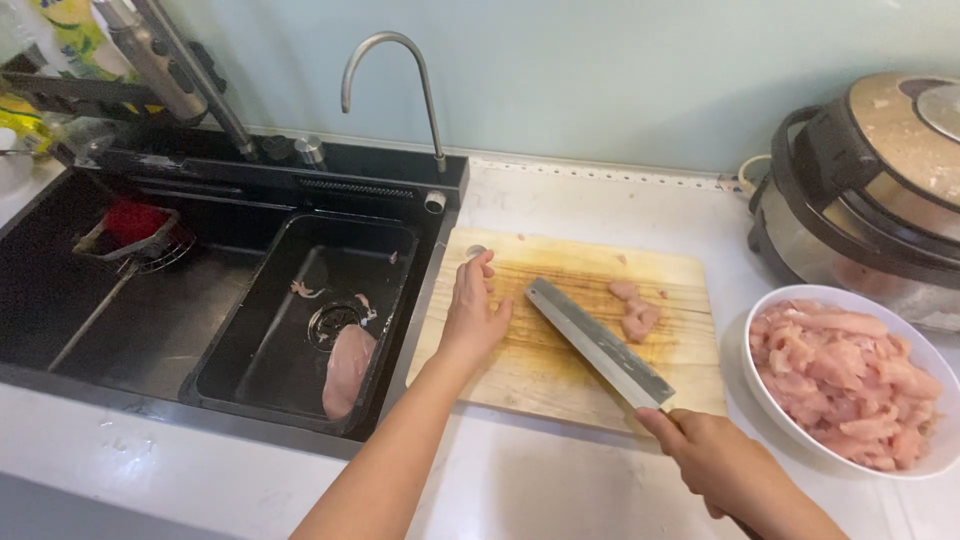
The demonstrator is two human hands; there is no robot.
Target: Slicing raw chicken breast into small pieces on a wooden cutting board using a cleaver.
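Observation:
My right hand (715, 460) grips the handle of a cleaver (598, 342), whose blade lies flat across a wooden cutting board (545, 385). A few pieces of raw chicken (634, 308) rest on the board just beyond the blade tip. My left hand (473, 312) rests on the board's left part, fingers together and slightly curled, holding nothing. To the right stands a white bowl (790, 420) filled with several cut chicken strips. A whole raw chicken breast (347, 370) lies in a black basin (240, 385) inside the sink.
The black sink (110, 330) takes up the left, with a curved tap (392, 70) behind it and a red item in a wire strainer (140, 235). A round cooker (880, 190) stands at the back right on the white counter (560, 490).

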